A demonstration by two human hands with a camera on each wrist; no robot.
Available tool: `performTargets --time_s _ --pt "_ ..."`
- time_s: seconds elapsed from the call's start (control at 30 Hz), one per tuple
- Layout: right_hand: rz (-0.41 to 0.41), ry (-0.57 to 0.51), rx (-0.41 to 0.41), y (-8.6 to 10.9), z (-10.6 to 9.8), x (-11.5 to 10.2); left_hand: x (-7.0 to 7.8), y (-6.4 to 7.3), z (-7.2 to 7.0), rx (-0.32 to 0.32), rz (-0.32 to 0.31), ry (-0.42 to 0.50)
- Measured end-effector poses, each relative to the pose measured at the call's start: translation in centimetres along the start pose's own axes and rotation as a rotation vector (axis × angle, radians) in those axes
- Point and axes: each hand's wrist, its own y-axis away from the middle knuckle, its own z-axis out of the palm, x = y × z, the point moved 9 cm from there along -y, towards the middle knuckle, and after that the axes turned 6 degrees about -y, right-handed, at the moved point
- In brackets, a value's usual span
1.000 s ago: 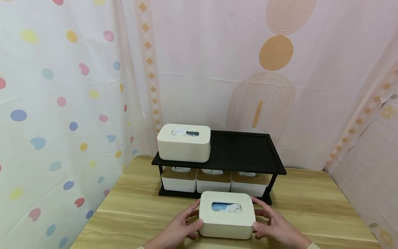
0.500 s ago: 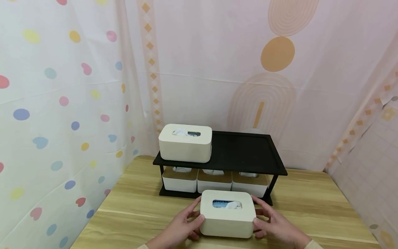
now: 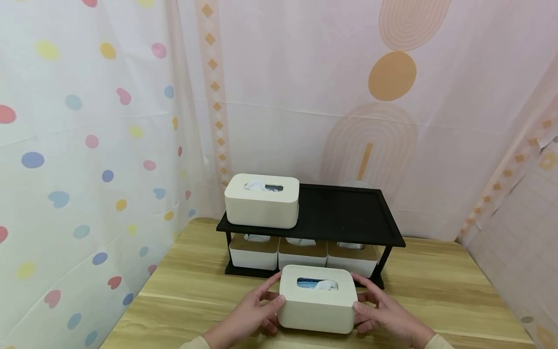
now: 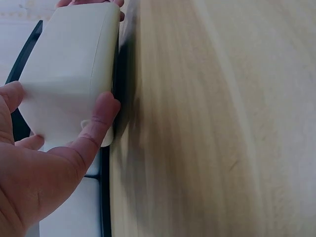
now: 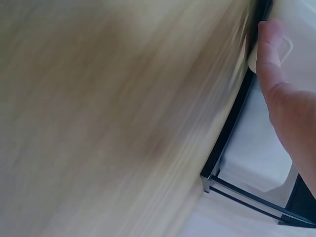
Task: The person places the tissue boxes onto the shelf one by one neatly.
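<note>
Both hands grip a cream tissue box (image 3: 317, 312) at its two short ends, in front of the black rack. A white tissue and a blue printed pack show in its oval opening. My left hand (image 3: 253, 310) has its thumb at the near left corner and fingers along the left end; my right hand (image 3: 383, 310) mirrors this at the right end. In the left wrist view, the left thumb (image 4: 101, 116) lies along the box's lower edge, and a shadow falls on the wood below. The right wrist view shows the right thumb (image 5: 269, 54) against the box's end.
A black two-tier rack (image 3: 348, 213) stands behind on the wooden table (image 3: 174, 291). Another cream tissue box (image 3: 261, 208) sits at the left of its top shelf. Below are three white boxes with brown lids, including the left one (image 3: 254, 257). Patterned curtains (image 3: 283, 97) enclose the table.
The held tissue box has moved slightly up and left relative to the rack, and more of its front face shows. Both hands keep their hold. The head view has shifted slightly.
</note>
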Motion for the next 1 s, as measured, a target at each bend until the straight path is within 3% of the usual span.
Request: performTargets --time_s 0.4,1.0 --pt "0.008 -0.021 -0.001 -0.16 0.19 0.01 0.42 0.09 0.01 -0.021 -0.006 0.044" --pt "-0.011 -0.04 -0.011 0.42 0.21 0.05 0.11 0.25 0.15 -0.027 -0.036 0.024"
